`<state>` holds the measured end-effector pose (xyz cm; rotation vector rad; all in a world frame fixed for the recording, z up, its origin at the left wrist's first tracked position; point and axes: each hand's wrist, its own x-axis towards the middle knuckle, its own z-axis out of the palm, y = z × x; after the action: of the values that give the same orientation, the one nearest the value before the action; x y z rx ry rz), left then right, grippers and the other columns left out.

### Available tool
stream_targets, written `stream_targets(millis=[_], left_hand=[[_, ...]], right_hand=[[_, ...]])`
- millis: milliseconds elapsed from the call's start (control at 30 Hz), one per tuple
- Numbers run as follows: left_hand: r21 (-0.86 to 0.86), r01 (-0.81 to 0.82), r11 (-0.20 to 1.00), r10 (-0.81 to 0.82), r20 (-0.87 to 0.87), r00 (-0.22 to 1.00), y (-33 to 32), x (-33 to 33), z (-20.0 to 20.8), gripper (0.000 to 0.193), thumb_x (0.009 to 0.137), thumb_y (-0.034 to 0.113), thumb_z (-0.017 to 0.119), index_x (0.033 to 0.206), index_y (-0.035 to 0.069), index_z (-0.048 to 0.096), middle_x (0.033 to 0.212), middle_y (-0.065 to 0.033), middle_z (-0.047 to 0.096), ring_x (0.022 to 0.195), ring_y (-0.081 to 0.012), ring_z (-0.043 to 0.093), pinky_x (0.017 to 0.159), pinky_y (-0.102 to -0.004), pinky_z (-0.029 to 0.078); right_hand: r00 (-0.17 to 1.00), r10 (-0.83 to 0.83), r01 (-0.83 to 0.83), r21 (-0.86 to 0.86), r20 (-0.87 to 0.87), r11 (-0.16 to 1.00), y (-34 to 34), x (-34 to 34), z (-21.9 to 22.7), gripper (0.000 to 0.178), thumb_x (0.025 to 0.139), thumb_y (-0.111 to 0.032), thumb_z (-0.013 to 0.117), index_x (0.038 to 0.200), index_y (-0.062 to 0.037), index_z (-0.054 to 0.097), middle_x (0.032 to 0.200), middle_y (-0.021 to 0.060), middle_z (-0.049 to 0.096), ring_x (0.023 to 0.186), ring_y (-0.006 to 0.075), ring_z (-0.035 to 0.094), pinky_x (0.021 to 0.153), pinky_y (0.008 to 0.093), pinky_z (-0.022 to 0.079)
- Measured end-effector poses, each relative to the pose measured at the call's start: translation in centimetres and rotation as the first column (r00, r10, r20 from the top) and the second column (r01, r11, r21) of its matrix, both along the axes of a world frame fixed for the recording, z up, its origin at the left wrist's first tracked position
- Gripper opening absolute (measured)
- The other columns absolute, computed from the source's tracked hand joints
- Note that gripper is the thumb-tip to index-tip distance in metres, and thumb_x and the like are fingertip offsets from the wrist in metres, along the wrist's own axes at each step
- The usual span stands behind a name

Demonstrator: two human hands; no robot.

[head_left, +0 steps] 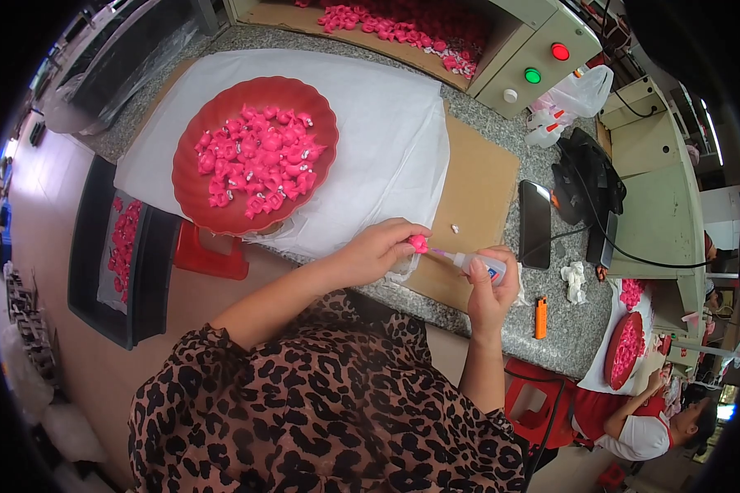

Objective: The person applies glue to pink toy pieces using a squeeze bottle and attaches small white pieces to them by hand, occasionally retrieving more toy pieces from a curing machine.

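A small pink piece [418,242] is pinched at the fingertips of the left hand [376,251] and held up just above the near edge of the table [501,329], so that one face is turned toward the right hand. The right hand [492,289] is closed around a small clear bottle [481,264], whose thin nozzle is aimed at the piece, tip almost touching it; the bottle is held nearly level, judged so that a drop can be placed exactly. Both hands are kept over the brown cardboard sheet [477,189], which appears to be laid there to spare the stone top from drips.

A red scalloped dish [201,193], heaped with like pink pieces [259,160], is set on a white sheet [386,131] within easy reach of the left hand. More pink pieces [411,29] are piled in an open box-like machine at the far edge, on whose slanted panel a red round button [560,52], a green one [533,76] and a white one are seen. A dark phone [534,223] lies flat to the right of the cardboard, an orange lighter [541,317] near the table edge, and a crumpled white wad [575,282] beside it. A clear plastic bag [584,90] rests beyond. At the lower right another person [645,431] is seated by a second red dish.
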<state>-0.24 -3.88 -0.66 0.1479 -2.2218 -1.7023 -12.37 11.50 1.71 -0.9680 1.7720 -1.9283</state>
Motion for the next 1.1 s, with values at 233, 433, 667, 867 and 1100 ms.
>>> stream_targets(millis=[233, 433, 667, 867, 1100], left_hand=[[-0.019, -0.017, 1.0, 0.017, -0.003, 1.0, 0.1, 0.0, -0.1, 0.025, 0.081, 0.008, 0.046, 0.105, 0.001, 0.047, 0.093, -0.0118, 0.051, 0.089, -0.0235, 0.05, 0.079, -0.0303, 0.039], [0.181, -0.055, 0.982, 0.052, 0.022, 0.998, 0.4, 0.0, -0.4, 0.023, 0.079, 0.004, 0.049, 0.102, 0.001, 0.047, 0.093, -0.0116, 0.05, 0.085, -0.0193, 0.052, 0.074, -0.0279, 0.043], [0.253, -0.067, 0.965, 0.059, 0.038, 0.998, 0.5, -0.1, -0.3, 0.021, 0.08, 0.003, 0.049, 0.101, 0.0, 0.047, 0.093, -0.0104, 0.05, 0.083, -0.0165, 0.053, 0.073, -0.0265, 0.043], [0.331, -0.051, 0.942, 0.045, 0.025, 0.999, 0.5, -0.1, -0.4, 0.021, 0.08, 0.002, 0.049, 0.101, 0.0, 0.046, 0.092, -0.0083, 0.05, 0.083, -0.0134, 0.052, 0.072, -0.0248, 0.043], [0.459, -0.023, 0.888, 0.017, 0.016, 1.0, 0.6, -0.1, -0.8, 0.02, 0.08, 0.001, 0.049, 0.099, -0.001, 0.044, 0.091, -0.0069, 0.05, 0.082, -0.0106, 0.051, 0.07, -0.0223, 0.042]], right_hand=[[1.0, -0.001, 0.001, 0.009, 0.005, 1.0, -0.1, 0.1, 0.3, 0.014, 0.077, -0.007, 0.054, 0.087, 0.0, 0.046, 0.082, 0.0057, 0.044, 0.066, 0.0123, 0.048, 0.056, 0.0213, 0.041], [0.988, -0.009, 0.017, 0.052, -0.151, 0.998, 0.1, 0.7, 0.6, 0.014, 0.077, -0.007, 0.055, 0.087, 0.0001, 0.046, 0.082, 0.0068, 0.044, 0.065, 0.0122, 0.048, 0.057, 0.0214, 0.041], [0.939, -0.045, 0.081, 0.089, -0.342, 0.993, 0.4, 0.7, 0.1, 0.014, 0.077, -0.007, 0.055, 0.086, 0.0006, 0.046, 0.081, 0.0077, 0.044, 0.066, 0.012, 0.049, 0.059, 0.0217, 0.042], [0.958, -0.049, 0.07, 0.065, -0.282, 0.995, 0.4, 0.8, -0.4, 0.014, 0.078, -0.007, 0.054, 0.086, 0.0006, 0.046, 0.081, 0.007, 0.044, 0.066, 0.0117, 0.048, 0.058, 0.0215, 0.042], [0.988, -0.117, 0.12, 0.025, -0.104, 0.992, 0.1, 1.7, -0.4, 0.013, 0.078, -0.007, 0.053, 0.085, 0.0005, 0.046, 0.083, 0.0066, 0.043, 0.062, 0.0104, 0.047, 0.055, 0.0213, 0.042]])
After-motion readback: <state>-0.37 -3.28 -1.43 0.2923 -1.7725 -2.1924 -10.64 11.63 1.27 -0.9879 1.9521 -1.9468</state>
